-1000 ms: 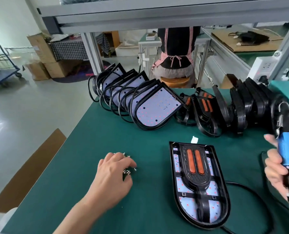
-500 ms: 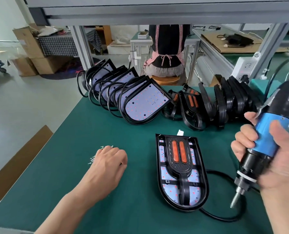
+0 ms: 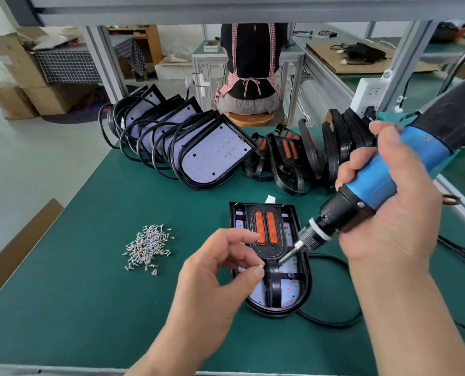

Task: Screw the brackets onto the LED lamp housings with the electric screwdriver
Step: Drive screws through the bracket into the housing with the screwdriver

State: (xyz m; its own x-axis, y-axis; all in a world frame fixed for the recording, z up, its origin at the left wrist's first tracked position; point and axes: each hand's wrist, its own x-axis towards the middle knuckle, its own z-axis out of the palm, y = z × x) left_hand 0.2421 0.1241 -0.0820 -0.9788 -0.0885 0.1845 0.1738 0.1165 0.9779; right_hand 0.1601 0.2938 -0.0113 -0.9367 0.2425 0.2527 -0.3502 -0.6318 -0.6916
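Pinching a screw (image 3: 262,265) over the bracket (image 3: 275,279) on the lamp housing (image 3: 305,283), the left hand (image 3: 215,270) sits just beside the bit (image 3: 289,254) of the electric screwdriver (image 3: 380,180) the right hand (image 3: 388,215) grips.

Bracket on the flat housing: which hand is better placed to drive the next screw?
Right. The right hand grips the electric screwdriver, its bit over the bracket; the left hand only pinches what looks like a screw beside the tip.
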